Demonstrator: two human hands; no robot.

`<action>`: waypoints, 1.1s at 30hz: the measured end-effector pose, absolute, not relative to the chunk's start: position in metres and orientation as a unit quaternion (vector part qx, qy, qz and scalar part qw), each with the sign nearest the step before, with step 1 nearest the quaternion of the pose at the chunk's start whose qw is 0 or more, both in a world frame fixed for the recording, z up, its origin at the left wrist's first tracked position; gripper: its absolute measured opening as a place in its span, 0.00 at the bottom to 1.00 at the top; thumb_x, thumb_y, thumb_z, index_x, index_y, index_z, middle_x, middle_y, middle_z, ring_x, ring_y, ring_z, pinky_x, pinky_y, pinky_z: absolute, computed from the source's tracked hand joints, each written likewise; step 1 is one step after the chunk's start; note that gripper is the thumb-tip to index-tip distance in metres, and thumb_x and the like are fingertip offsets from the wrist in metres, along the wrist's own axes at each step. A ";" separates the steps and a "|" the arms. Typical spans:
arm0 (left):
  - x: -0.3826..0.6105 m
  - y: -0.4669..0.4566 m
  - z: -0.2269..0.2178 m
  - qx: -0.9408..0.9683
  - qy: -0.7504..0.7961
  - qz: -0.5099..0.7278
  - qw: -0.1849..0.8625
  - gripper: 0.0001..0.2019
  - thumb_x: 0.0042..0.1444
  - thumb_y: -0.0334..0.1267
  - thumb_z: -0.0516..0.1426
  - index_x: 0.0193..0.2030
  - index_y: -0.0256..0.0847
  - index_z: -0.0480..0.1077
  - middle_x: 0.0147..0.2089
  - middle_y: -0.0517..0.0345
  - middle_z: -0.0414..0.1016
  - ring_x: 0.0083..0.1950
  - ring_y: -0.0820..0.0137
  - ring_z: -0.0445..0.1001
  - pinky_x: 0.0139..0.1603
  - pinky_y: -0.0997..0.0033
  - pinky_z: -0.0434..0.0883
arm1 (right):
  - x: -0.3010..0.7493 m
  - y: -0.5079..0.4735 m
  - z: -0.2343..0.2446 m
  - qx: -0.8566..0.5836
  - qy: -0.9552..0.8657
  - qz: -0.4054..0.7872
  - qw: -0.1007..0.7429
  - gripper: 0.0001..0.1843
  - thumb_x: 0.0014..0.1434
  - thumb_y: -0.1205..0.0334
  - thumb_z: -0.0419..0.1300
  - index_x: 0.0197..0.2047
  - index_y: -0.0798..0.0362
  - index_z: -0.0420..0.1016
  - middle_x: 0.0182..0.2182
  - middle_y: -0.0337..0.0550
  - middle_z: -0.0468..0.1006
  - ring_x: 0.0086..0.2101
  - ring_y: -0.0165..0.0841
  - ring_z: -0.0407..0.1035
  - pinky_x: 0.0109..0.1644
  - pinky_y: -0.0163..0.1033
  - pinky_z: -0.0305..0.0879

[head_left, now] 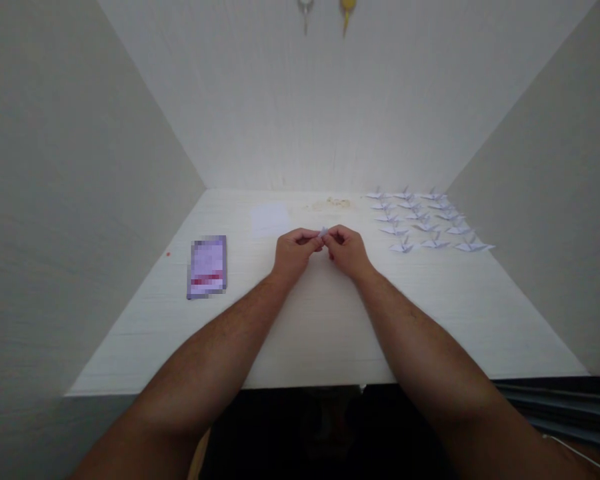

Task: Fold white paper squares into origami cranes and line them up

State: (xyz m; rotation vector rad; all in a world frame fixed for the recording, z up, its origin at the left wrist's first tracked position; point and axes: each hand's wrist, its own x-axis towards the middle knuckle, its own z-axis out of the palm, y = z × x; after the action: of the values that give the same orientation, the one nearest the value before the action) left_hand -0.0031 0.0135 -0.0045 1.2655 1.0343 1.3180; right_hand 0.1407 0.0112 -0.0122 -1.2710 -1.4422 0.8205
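Note:
A small folded piece of white paper [323, 232] is pinched between my two hands, above the middle of the white table. My left hand [295, 252] grips it from the left with thumb and fingers closed. From the right, my right hand [347, 249] pinches the same paper, its fingertips close to those of the left. Most of the paper is hidden by the fingers, so its exact shape cannot be made out. Several folded paper cranes [425, 227] stand in rows at the right, beyond my right hand. White paper sheets [270, 220] lie flat to the upper left of my left hand.
A pixelated purple rectangular item [208, 267] lies on the left of the table [325, 333]. Near it is a small red dot [168, 254]. Pale walls enclose the table at the back and both sides. Two hanging items, one yellow [347, 10], show on the back wall.

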 end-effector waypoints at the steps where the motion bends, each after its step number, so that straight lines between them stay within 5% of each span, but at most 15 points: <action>1: -0.003 0.014 -0.004 0.526 0.430 0.543 0.493 0.13 0.43 0.43 0.68 0.33 0.37 0.78 0.29 0.57 0.79 0.31 0.71 0.77 0.39 0.67 0.76 | 0.141 0.012 -0.013 -0.527 -0.591 0.344 0.506 0.09 0.55 0.54 0.60 0.30 0.50 0.71 0.19 0.35 0.70 0.23 0.30 0.63 0.27 0.35 0.58; 13: -0.003 0.015 -0.004 0.544 0.453 0.547 0.446 0.08 0.45 0.37 0.66 0.33 0.38 0.79 0.36 0.54 0.81 0.39 0.68 0.78 0.46 0.65 0.75 | 0.140 0.008 -0.009 -0.518 -0.519 0.417 0.537 0.11 0.51 0.53 0.64 0.31 0.52 0.72 0.18 0.34 0.71 0.18 0.27 0.61 0.23 0.34 0.57; 19: -0.003 0.014 -0.003 0.557 0.464 0.546 0.420 0.07 0.46 0.34 0.65 0.35 0.39 0.79 0.40 0.54 0.82 0.42 0.68 0.79 0.49 0.64 0.75 | 0.145 0.009 -0.013 -0.463 -0.496 0.481 0.555 0.19 0.54 0.44 0.63 0.30 0.52 0.74 0.22 0.38 0.74 0.20 0.26 0.63 0.25 0.34 0.60; 33: -0.003 0.012 -0.002 0.527 0.443 0.554 0.467 0.11 0.43 0.36 0.67 0.36 0.38 0.78 0.38 0.53 0.83 0.39 0.66 0.81 0.47 0.63 0.77 | 0.142 0.008 -0.010 -0.449 -0.500 0.503 0.544 0.12 0.47 0.53 0.67 0.29 0.52 0.73 0.17 0.34 0.71 0.19 0.27 0.63 0.25 0.34 0.60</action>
State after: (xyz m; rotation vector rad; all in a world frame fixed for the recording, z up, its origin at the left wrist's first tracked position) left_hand -0.0030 0.0123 -0.0023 1.2931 1.0877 1.3597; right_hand 0.1417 0.0080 -0.0098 -1.0645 -1.1862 1.1933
